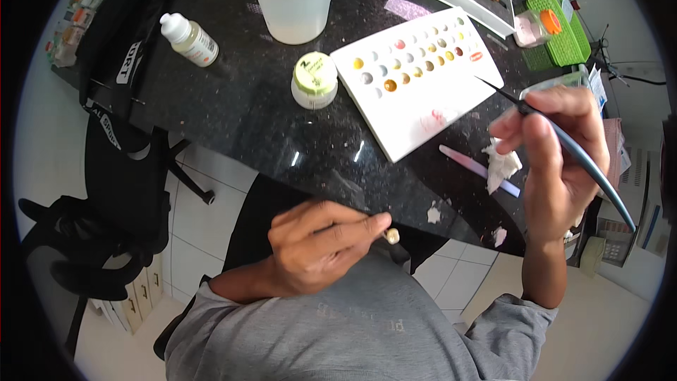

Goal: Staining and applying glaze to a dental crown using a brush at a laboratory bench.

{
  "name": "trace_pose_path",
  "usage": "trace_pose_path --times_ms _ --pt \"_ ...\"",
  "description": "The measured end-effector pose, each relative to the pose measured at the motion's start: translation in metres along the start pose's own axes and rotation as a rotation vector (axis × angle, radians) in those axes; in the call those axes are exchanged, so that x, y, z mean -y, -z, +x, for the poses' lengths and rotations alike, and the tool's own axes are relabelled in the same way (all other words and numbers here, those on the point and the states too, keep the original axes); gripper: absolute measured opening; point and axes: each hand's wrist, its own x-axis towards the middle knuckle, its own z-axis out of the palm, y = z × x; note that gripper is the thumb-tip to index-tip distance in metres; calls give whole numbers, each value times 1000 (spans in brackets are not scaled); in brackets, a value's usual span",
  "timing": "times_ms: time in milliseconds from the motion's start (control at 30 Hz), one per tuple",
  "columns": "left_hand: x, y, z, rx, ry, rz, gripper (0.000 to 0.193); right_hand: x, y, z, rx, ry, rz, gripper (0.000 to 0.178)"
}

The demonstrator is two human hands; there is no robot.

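Observation:
My left hand (321, 243) is closed in a pinch just off the table's front edge. A small ivory dental crown (393, 236) shows at its fingertips; how it is held is partly hidden by the fingers. At the right, my right hand (560, 148) grips a thin brush (589, 166) with a curved blue handle. Its dark, fine tip points left over the white palette (395, 123). Rows of small wells on the palette hold yellow, brown, red and pale colours, and a pink smear marks its near part.
On the black tabletop (240, 123) stand a dropper bottle (190, 41), a green-lidded jar (314, 81) and a large translucent container (293, 0). A pinkish-purple file-like strip (479, 169) and crumpled tissue (503, 166) lie near my right hand. A green basket (564, 35) is at the far right.

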Motion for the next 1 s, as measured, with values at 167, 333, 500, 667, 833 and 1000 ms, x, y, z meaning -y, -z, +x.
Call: trace_pose_path --times_ms 167,333,500,667,833,1000 --pt "3 6 1 39 -2 21 41 -19 -19 33 157 -65 23 14" --pt "6 10 6 96 -11 -7 39 -22 -28 47 256 -174 39 19" --pt "10 10 4 100 -23 -37 36 -25 -29 49 268 -237 35 21" --pt "12 11 2 116 -34 -33 34 -25 -30 48 281 -241 12 20" --pt "12 13 4 133 -14 -44 34 -26 -31 49 290 -260 30 20" --pt "15 13 5 121 -36 -43 34 -26 -32 50 278 -285 55 16"
